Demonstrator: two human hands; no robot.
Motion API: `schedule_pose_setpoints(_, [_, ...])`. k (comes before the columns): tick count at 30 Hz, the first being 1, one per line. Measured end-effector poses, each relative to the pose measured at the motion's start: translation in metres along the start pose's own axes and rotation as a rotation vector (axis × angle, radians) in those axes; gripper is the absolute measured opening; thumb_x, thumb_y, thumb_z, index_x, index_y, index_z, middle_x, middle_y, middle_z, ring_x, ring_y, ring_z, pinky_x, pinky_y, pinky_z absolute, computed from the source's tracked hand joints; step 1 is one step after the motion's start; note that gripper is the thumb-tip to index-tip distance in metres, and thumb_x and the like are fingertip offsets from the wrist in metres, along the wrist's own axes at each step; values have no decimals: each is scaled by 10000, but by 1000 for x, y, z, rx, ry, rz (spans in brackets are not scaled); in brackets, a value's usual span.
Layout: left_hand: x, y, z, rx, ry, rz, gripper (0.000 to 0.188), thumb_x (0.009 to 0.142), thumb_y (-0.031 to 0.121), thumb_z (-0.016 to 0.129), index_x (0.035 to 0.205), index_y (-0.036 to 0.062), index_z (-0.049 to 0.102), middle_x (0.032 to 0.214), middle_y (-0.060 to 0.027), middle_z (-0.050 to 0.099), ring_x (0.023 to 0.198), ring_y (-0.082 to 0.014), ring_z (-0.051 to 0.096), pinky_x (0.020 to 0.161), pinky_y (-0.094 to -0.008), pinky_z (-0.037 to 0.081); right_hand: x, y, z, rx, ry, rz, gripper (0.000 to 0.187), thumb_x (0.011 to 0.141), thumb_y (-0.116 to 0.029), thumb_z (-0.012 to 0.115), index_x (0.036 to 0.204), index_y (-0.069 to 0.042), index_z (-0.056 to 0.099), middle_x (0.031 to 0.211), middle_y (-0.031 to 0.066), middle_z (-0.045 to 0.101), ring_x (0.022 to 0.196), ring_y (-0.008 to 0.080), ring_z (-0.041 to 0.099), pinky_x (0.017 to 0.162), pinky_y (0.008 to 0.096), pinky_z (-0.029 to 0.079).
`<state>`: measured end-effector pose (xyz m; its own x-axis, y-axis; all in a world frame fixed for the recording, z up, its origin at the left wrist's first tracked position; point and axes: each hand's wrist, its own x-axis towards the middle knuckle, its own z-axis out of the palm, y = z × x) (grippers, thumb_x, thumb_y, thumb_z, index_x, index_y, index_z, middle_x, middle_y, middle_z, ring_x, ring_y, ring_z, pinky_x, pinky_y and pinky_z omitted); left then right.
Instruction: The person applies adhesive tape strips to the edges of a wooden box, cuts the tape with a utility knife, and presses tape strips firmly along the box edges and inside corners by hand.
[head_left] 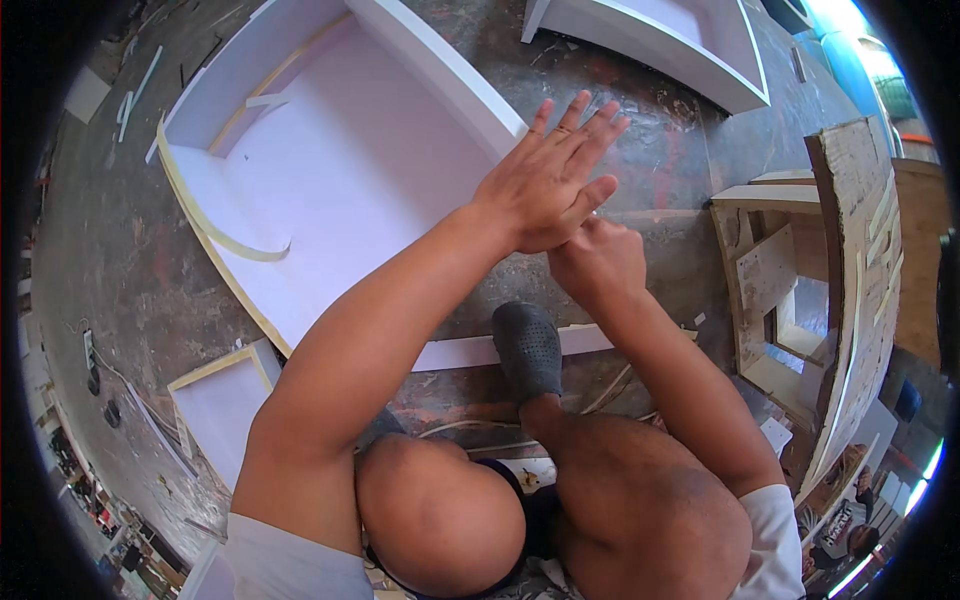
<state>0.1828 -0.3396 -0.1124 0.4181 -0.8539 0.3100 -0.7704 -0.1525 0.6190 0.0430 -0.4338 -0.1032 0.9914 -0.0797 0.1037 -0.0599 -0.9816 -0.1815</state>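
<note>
Left hand [548, 182] spread flat, fingers released, at the panel [340, 170] edge near 12 o'clock; right hand [597, 258] clenched just under it, contents hidden. Could slip and scrape knuckles on the floor [130, 260], given the awkward crouch and a shoe [528, 348] on loose trim.

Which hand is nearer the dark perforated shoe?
The right hand is nearer: closed, just above and right of the dark perforated shoe. The left hand, fingers spread, lies farther up, over the white curved panel's edge.
</note>
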Motion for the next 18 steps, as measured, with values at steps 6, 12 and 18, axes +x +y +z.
schedule_pose_setpoints(6, [-4,-1,-26,97,58,-80,790,1154,521,359,1735,33,140,1800,-181,220,1670,-415,153,1358,-558,93,5,4,-4,-38,-24,27,339,974,-239,688,1302,-153,686,776,137,745,641,398,733,580,547,588])
schedule_pose_setpoints(12, [-171,-2,-131,-33,382,-365,768,1165,494,317,1715,-25,185,1788,-222,235,1675,-384,155,1358,-501,77,11,-8,-8,-34,-42,124,657,1015,-226,596,1649,-147,440,800,178,758,674,417,752,631,572,595])
schedule_pose_setpoints(18, [-356,43,-182,-44,734,-712,705,1196,444,277,1687,-61,255,1776,-220,278,1676,-353,164,1353,-474,80,-5,-61,2,19,-80,15,643,1028,-239,606,1632,-87,445,728,158,736,609,394,725,580,552,582])
